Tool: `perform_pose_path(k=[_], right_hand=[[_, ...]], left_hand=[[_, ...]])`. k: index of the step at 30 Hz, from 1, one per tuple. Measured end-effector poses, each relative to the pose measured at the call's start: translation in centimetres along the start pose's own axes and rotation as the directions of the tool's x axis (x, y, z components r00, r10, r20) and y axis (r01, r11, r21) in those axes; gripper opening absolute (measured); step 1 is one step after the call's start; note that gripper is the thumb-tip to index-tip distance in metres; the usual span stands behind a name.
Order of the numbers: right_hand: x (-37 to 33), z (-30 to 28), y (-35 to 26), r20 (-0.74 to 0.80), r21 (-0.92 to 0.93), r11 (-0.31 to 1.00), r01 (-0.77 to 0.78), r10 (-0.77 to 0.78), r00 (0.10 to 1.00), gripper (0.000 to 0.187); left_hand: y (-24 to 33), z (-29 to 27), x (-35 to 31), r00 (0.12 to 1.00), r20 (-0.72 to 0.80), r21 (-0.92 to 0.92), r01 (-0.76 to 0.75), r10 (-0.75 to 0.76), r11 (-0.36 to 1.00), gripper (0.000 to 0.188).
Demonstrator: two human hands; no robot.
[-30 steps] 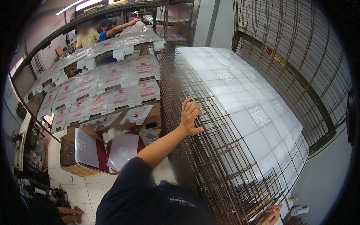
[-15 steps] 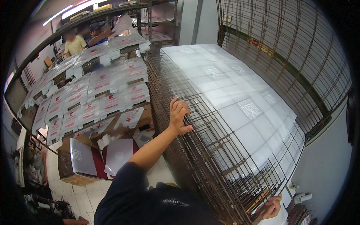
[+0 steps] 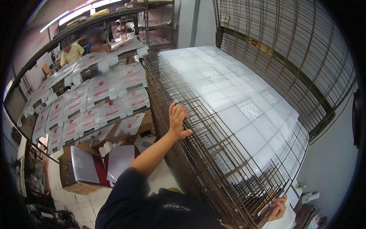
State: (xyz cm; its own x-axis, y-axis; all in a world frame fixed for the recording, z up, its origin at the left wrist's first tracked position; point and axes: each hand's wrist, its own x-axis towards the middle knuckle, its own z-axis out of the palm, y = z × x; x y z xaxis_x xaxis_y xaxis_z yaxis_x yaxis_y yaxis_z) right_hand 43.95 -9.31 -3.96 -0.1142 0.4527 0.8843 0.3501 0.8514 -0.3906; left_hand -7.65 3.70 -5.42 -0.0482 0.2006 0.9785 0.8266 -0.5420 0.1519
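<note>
The fingers of the left hand are being curled over the near edge of the top wire rack, closed on its thin bars, with the thumb spread toward four o'clock along the edge. The right hand is being held at the rack's near corner, at about five o'clock in the view; its fingers are being bent around the corner wires and the edge of a white sheet, though how tightly cannot be told.

The rack is being kept on top of a stack of like racks, filling the middle of the view. From the left fingers it is lying toward two o'clock; its long axis is being run from roughly eleven o'clock down to five o'clock. The left hand is being placed partway along the long side, the right at the end of it, so both are touching it.

The rack is being seen as a rusty brown grid of thin wires. White printed sheets are being carried flat on it, laid edge to edge, each with a small dark mark.

At ten o'clock, a shelf spread with white and red printed sheets is being shown, with two people at its far end. An open cardboard box is being kept on the tiled floor at eight o'clock.
</note>
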Motion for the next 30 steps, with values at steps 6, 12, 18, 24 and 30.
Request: perform_pose_path(k=[6,12,18,24,30], right_hand=[[-0.1,0.8,0.0,-0.060,0.042,0.999,0.019,-0.017,0.998,0.026],[-0.2,0.6,0.1,-0.073,0.025,1.000,-0.004,0.006,0.997,0.023],[-0.2,0.9,0.3,-0.093,0.027,1.000,0.016,-0.014,0.996,0.023],[-0.3,0.2,0.0,-0.038,-0.025,0.999,-0.038,0.037,0.999,0.023],[-0.4,-0.3,0.3,0.010,-0.036,0.999,-0.029,0.029,1.000,0.023]], left_hand=[[0.2,-0.2,0.2,1.000,0.006,0.005,0.013,-0.013,1.000,0.068],[0.1,-0.1,0.0,1.000,0.001,-0.001,0.011,-0.011,1.000,0.069],[0.1,-0.1,0.2,1.000,-0.007,0.003,0.009,-0.009,1.000,0.069],[0.1,-0.3,0.2,1.000,0.008,0.004,0.005,-0.005,1.000,0.069],[0.2,-0.1,0.2,1.000,-0.011,0.010,0.010,-0.010,1.000,0.069]])
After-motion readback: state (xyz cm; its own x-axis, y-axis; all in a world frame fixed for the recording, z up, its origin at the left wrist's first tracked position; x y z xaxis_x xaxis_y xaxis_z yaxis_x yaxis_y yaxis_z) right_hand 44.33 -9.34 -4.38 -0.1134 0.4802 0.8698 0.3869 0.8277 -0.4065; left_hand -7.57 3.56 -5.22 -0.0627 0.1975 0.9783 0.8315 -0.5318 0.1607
